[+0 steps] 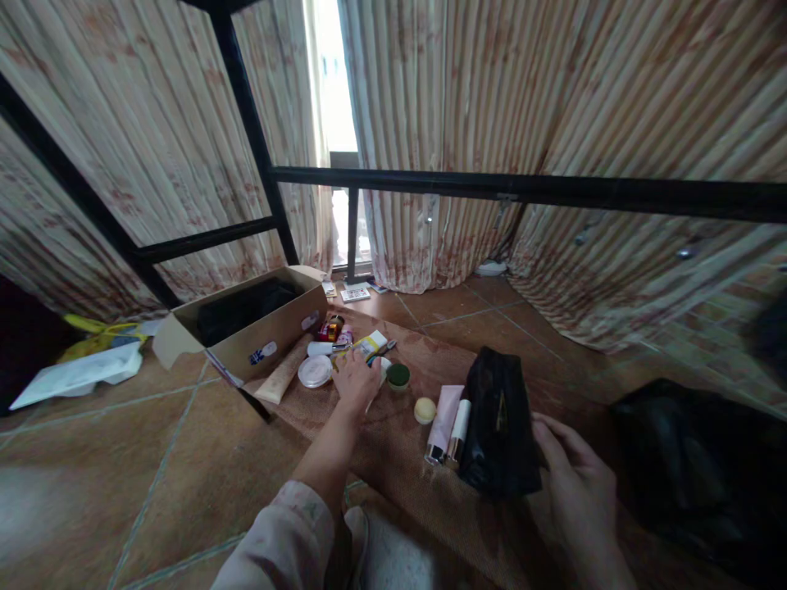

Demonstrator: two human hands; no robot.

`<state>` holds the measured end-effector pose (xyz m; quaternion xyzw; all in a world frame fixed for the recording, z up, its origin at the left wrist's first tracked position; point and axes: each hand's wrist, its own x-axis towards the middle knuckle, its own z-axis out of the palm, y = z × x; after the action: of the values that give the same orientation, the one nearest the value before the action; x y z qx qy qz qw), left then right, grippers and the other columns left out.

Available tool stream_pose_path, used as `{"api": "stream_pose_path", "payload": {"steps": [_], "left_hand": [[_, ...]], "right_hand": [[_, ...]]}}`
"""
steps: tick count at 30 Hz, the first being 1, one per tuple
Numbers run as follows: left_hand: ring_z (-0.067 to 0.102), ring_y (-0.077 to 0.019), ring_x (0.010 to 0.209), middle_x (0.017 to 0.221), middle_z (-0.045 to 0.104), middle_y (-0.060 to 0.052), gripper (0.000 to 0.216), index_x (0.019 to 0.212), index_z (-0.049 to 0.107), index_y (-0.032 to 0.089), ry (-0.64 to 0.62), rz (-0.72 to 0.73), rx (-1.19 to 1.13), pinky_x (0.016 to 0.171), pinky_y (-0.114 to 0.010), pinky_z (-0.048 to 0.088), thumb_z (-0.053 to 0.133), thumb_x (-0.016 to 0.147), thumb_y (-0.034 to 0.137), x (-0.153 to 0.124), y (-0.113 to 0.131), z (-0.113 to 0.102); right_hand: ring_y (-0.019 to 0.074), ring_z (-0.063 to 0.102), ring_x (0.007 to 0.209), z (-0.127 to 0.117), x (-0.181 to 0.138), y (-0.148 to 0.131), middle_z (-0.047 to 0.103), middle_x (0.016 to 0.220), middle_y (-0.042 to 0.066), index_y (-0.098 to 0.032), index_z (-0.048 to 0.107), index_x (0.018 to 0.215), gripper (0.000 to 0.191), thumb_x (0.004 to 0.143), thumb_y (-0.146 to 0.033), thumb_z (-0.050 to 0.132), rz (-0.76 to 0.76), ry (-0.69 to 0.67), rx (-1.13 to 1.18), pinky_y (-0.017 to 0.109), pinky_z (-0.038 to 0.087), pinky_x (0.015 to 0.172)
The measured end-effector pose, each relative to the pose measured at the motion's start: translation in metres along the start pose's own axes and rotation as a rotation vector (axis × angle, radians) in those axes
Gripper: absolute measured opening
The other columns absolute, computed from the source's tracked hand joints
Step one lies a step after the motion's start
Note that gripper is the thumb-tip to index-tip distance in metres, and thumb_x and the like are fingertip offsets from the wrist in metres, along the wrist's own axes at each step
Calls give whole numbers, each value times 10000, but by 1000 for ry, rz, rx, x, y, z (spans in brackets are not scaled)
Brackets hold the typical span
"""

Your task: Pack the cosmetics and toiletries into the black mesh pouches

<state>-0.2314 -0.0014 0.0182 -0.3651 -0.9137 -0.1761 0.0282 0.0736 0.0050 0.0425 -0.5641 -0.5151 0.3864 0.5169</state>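
On mat: left hand spread open over small cosmetics; right hand loosely touching black pouch; cardboard box behind.

Brown woven mat on tiled floor, bearing cardboard box, tubes, jars, black pouch

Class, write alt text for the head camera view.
A person's left hand reaches among small cosmetics on a brown mat, while the right hand touches an upright black pouch. An open cardboard box sits behind.
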Motion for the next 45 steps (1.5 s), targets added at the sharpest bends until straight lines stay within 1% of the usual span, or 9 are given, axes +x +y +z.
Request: {"api": "stream_pose_path", "payload": {"steps": [6,13,19,22,28,32,35,40,45], "left_hand": [[316,-384,1343,1457,421,-157,687,1376,441,131,-67,-20,-12,1054,-559,305,305,879,584,13,-5,11],[390,-384,1275,1424,434,-176,695,1324,494,152,-57,-17,5,1003,-570,342,320,857,637,14,-6,8],[391,-386,1278,1392,460,-193,696,1251,551,137,-124,-53,33,1009,-549,337,319,850,656,6,-1,-1],[435,-376,1241,1329,514,-204,628,1223,559,114,-170,-42,52,977,-528,372,342,872,588,2,2,-8],[517,-324,1191,1255,570,-187,378,1174,574,137,-311,-68,69,922,-442,432,365,889,271,-3,-2,-26],[519,-332,1181,1252,562,-185,372,1191,541,136,-278,-70,54,905,-455,439,415,862,255,-9,0,-32],[499,-329,1189,1270,542,-176,400,1211,514,147,-168,8,24,915,-465,428,454,865,338,-17,11,-30],[454,-301,1219,1351,486,-139,443,1234,503,178,-44,311,-57,984,-442,373,555,821,331,-43,38,-22],[455,-258,1189,1310,517,-89,336,1181,547,214,-62,571,-168,996,-419,358,502,856,286,-69,58,-16]], "right_hand": [[232,667,852,-2,-1,-2,722,1002,90,-172,718,995,442,732,-525,675,-3,7,38,299,519,697],[189,643,742,-6,0,-3,721,938,73,-174,721,1001,459,722,-537,682,-7,15,16,259,502,608],[228,670,855,-3,0,-4,726,999,86,-174,727,979,442,726,-533,672,-7,-4,4,302,523,718],[243,673,902,-1,0,-3,729,1006,91,-170,726,979,431,732,-519,670,-21,-10,24,324,520,774],[253,674,898,-1,0,-1,732,991,98,-163,724,979,439,736,-524,668,-26,-11,17,340,520,777],[256,673,911,-2,0,2,729,1008,97,-164,724,996,439,739,-517,669,-30,-11,13,342,518,780],[262,674,912,-2,1,5,728,1014,101,-162,720,1015,448,742,-513,669,-24,-12,24,343,523,765],[267,667,940,-4,4,6,725,1035,93,-173,723,998,442,728,-521,681,-12,0,-3,359,511,814],[262,671,926,-5,3,6,730,1023,85,-180,724,1008,448,733,-531,677,-6,-8,-33,341,514,791]]}}
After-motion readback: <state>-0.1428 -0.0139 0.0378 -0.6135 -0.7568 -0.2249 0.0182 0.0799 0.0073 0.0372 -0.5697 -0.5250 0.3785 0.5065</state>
